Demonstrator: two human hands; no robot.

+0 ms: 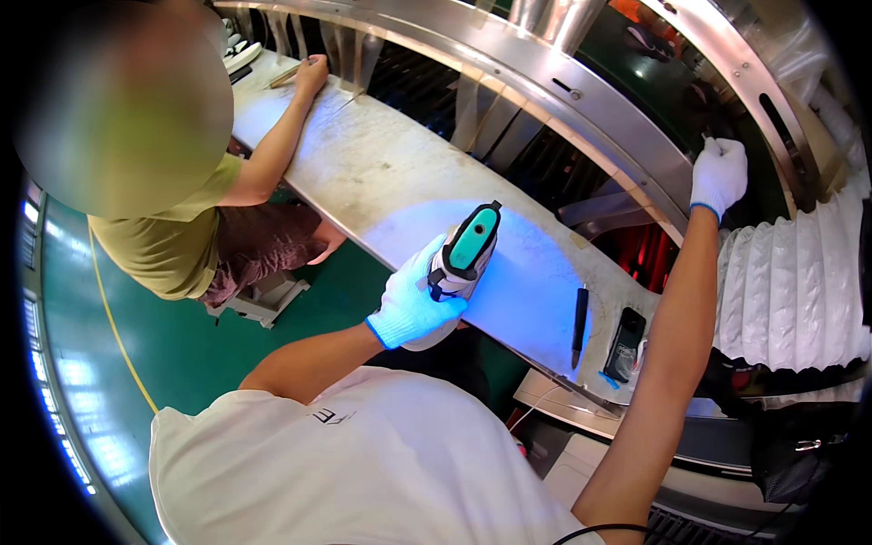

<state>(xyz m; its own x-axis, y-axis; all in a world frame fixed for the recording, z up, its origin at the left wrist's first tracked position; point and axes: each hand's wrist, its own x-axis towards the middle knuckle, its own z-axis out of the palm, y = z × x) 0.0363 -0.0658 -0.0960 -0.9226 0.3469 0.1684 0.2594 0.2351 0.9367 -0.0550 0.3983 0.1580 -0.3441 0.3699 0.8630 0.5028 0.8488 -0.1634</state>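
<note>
White shirt, blue-edged white gloves

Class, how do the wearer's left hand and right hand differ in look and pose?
The left hand grips a black-and-teal object; whether the right hand holds anything is unclear. The left hand looks blue-tinted, the right hand white. The left hand is near the edge of the worktable; the right hand reaches out by a curved metal frame. Both are gloved, with blue cuffs.
</note>
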